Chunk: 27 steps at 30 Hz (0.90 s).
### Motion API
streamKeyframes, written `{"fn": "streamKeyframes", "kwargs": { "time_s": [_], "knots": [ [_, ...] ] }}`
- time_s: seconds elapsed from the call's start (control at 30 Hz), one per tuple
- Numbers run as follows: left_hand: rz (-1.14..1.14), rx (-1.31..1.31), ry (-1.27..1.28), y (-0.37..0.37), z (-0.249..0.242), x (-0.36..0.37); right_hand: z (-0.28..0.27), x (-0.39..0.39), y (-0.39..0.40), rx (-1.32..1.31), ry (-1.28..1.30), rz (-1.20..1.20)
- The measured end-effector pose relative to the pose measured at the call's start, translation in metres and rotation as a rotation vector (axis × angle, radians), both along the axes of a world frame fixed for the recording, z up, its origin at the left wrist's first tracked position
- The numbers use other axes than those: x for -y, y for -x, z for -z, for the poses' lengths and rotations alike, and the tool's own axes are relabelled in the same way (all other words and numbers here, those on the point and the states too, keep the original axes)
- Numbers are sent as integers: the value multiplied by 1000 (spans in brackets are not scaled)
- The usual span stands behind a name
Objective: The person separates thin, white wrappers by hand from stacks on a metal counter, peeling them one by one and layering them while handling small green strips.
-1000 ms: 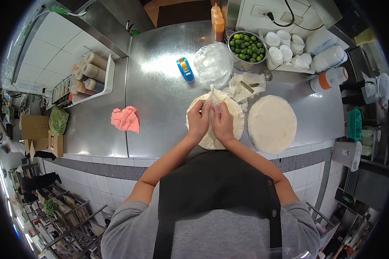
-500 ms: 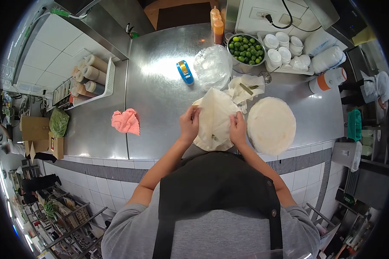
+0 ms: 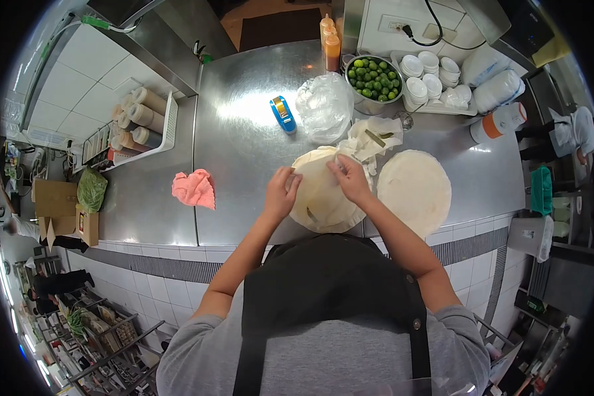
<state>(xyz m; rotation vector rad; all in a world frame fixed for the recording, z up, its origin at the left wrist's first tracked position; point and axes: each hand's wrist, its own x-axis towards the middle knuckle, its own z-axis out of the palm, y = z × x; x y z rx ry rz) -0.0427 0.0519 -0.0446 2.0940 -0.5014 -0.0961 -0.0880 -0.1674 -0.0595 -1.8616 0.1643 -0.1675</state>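
Observation:
Between my hands is a thin, translucent wrapper sheet (image 3: 320, 185), lying over a round stack of pale wrappers (image 3: 343, 221) at the counter's front edge. My left hand (image 3: 282, 193) pinches the sheet at its left side. At the upper right edge, my right hand (image 3: 351, 179) has its thumb and fingers closed on the sheet. A small greenish-brown piece (image 3: 311, 214) shows near the bottom of the stack. Just right stands a second round stack of wrappers (image 3: 414, 188). Behind the hands lie crumpled wrapper scraps (image 3: 389, 127) with dark green strips (image 3: 375, 137).
On the steel counter (image 3: 244, 171) are a blue tape dispenser (image 3: 283, 115), a clear plastic bag (image 3: 323, 105), a pink cloth (image 3: 193, 189) and a bowl of limes (image 3: 374, 79). Sauce bottles (image 3: 332, 49) and small white dishes (image 3: 416, 89) stand behind. A person (image 3: 574, 132) is at far right.
My right hand has moved up and left along the sheet, and my left hand slightly down and left. The sheet, raised and folded before, now lies flatter over the stack.

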Motion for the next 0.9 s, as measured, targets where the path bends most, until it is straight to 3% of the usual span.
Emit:
{"fn": "streamKeyframes", "kwargs": {
  "time_s": [0.1,0.17,0.3,0.37,0.4,0.47,0.6,0.7,0.8,0.87,0.9],
  "knots": [
    [41,173,34,-15,-19,5,-17,-19,7,121,106,-57],
    [163,372,-71,-18,-48,19,-22,-25,10,247,123,-92],
    [237,75,-302,-22,-59,34,-55,-20,23,220,175,-117],
    [322,-36,39,-32,-45,32,-64,-12,33,168,62,-34],
    [325,-37,42,-34,-45,33,-57,-6,39,166,65,-31],
    [116,-429,381,-38,-46,34,-29,8,52,46,34,176],
    [-103,-442,404,-37,-40,33,7,23,69,-69,-142,341],
    [-14,-445,455,-25,-43,32,-1,20,75,80,-160,337],
    [135,-379,413,-18,-55,33,-12,27,74,137,-337,169],
    [196,-303,360,-14,-63,32,-20,37,68,-8,-966,-28],
    [249,-225,308,-13,-65,32,-25,39,62,-3,-966,-26]
  ]
}}
